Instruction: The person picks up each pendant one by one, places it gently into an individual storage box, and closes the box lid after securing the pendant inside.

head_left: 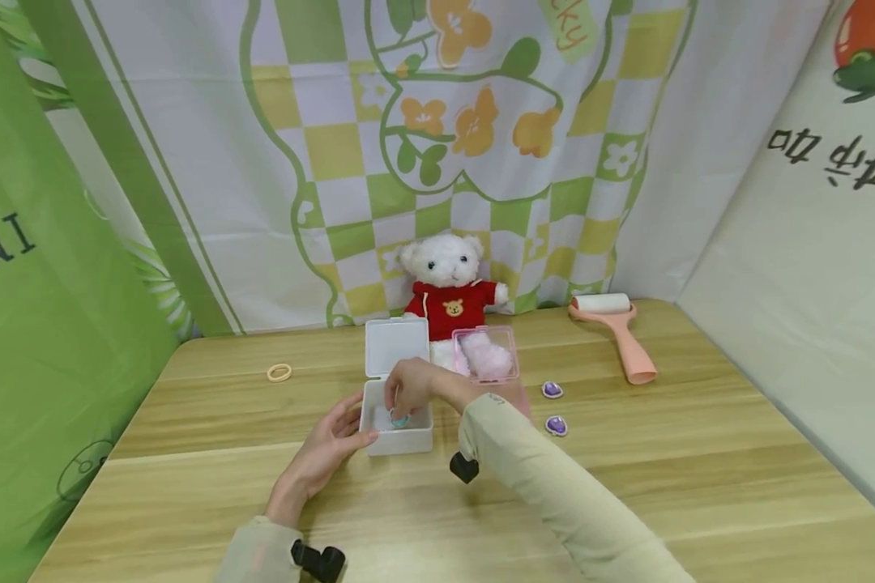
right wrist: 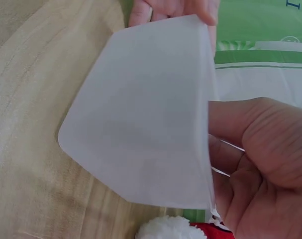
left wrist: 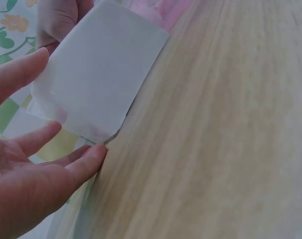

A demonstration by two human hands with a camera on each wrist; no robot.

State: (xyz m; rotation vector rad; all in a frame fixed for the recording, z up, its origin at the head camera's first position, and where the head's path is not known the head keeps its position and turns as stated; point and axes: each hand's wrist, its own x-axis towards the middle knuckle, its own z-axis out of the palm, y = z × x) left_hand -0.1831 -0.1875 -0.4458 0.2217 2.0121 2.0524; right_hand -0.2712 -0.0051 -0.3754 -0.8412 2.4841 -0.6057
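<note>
A white lidded box stands with its lid tipped back. My left hand holds the box at its left side, the thumb on the front rim and the fingers along the side wall. Inside the box, my right hand reaches down and its fingertips pinch a small teal gem-like piece. In the right wrist view the white wall of the box hides the right fingertips. The left wrist view has the left fingers at a lower corner of the box.
A white teddy bear in a red hoodie sits behind the boxes. An opened pink box with a fluffy pink thing stands to the right. Two purple gems, a lint roller and a yellow ring lie on the table.
</note>
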